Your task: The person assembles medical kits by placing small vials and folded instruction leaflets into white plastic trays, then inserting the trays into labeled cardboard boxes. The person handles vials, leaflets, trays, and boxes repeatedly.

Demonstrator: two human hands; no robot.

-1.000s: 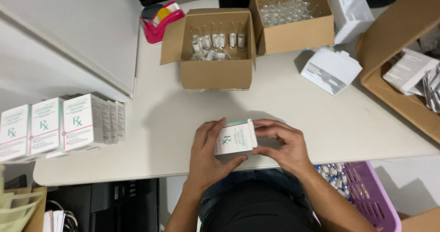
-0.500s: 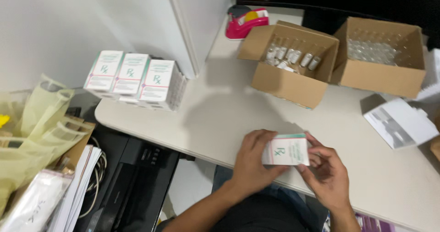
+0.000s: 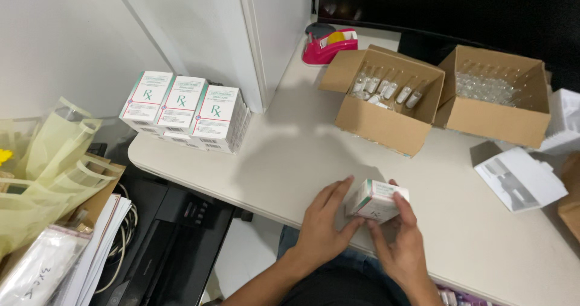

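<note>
Three white medicine cartons [image 3: 184,109] stand in a row at the desk's [image 3: 290,155] left edge. Near the front edge, the left hand [image 3: 323,227] and right hand [image 3: 402,242] each keep a closed grip on one small white carton [image 3: 377,200]. Two open cardboard boxes [image 3: 386,97] of vials sit behind.

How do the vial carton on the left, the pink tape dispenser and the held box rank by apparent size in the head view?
1. Vial carton, clearly largest.
2. Tape dispenser and held box look alike; the box sits nearer the camera, so unranked.
</note>
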